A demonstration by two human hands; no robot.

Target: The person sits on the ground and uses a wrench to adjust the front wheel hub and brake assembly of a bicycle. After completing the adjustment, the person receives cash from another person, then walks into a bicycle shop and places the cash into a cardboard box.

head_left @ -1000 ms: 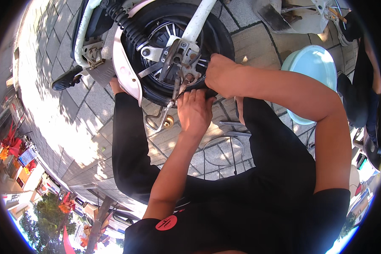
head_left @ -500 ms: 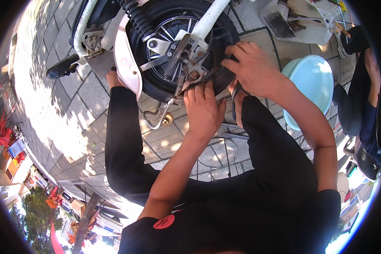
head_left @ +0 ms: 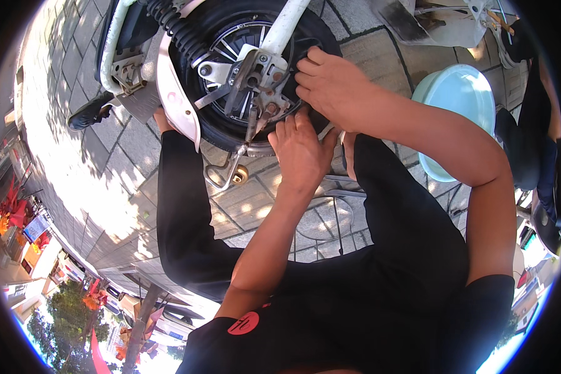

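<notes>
A black tyre [head_left: 321, 31] surrounds the spoked rim [head_left: 246, 38] of a scooter's wheel, just ahead of me. My left hand [head_left: 300, 149] is closed on the tyre's near edge, its fingertips over the sidewall and its thumb to the right. Higher up on the right side, my right hand [head_left: 333, 84] has its fingers curled inward over the tyre; their tips are partly hidden. Between the hands and the wheel hub sit a rusty brake lever and bracket [head_left: 271, 109], with a thin spring [head_left: 251, 124] running toward me.
A pale blue basin [head_left: 425, 93] stands right of my right forearm. A white fender [head_left: 177, 103] and black shock absorber [head_left: 174, 31] flank the wheel's left. Metal tools [head_left: 343, 190] lie between my legs. Another person's dark-clothed leg [head_left: 520, 149] is at far right.
My right hand has moved inward toward the hub, and its fingers are more curled. My left hand stays at the tyre's near edge. The whole view has shifted slightly.
</notes>
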